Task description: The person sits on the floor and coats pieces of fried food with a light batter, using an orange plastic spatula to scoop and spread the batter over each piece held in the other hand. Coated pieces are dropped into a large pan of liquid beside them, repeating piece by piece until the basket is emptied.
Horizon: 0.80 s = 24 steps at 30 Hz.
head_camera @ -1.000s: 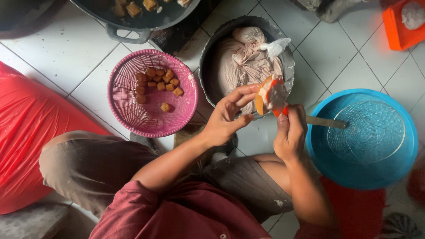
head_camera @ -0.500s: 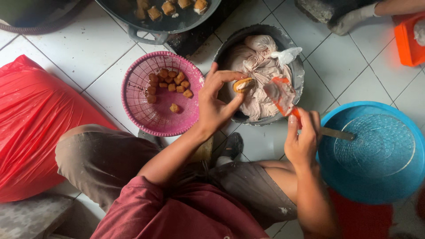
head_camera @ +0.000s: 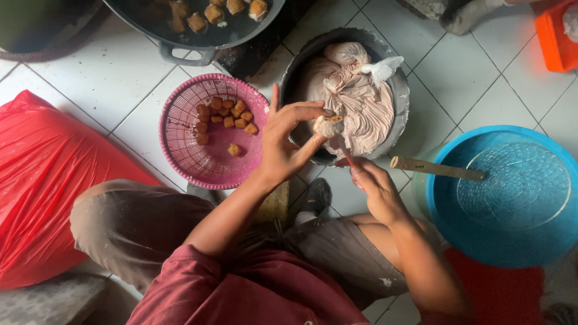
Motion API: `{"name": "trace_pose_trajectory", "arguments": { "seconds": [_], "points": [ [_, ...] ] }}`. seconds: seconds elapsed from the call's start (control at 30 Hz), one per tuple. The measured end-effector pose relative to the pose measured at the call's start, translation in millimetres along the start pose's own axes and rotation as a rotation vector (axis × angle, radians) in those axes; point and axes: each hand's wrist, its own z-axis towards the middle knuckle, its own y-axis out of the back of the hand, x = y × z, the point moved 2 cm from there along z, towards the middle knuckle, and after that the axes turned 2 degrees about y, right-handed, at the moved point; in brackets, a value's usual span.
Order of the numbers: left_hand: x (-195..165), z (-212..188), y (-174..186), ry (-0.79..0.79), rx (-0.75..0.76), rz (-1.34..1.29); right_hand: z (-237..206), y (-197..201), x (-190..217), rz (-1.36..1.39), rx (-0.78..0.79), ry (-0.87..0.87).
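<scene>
My left hand (head_camera: 288, 147) pinches a small pale-brown fried cube (head_camera: 328, 126) between thumb and fingers, at the near rim of a grey metal basin (head_camera: 402, 102). My right hand (head_camera: 378, 191) grips a thin red-handled utensil (head_camera: 345, 159) whose tip points up to the underside of the cube. A plastic bag of pinkish paste (head_camera: 355, 99) lies in the basin. To the left, a pink plastic basket (head_camera: 180, 141) holds several brown fried cubes (head_camera: 224, 114).
A blue basin (head_camera: 512, 241) with a clear lid stands at right, a wooden-handled tool (head_camera: 436, 169) across its rim. A red plastic bag (head_camera: 42, 180) lies at left. A dark wok (head_camera: 186, 42) with fried pieces sits at the top, an orange tub (head_camera: 557, 39) at top right.
Both hands moved left from beside the blue basin to the grey basin's near rim. The right hand then closed in, bringing the red utensil's tip to the cube.
</scene>
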Motion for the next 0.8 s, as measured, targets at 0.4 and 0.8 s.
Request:
{"name": "trace_pose_trajectory", "arguments": {
  "seconds": [0.4,0.8],
  "points": [
    [157,-12,-32,1.179,-0.463,-0.736,0,12,15,0.414,-0.072,-0.116],
    [186,-1,23,0.471,-0.590,-0.224,2,5,19,0.594,-0.040,-0.210]
  ]
}}
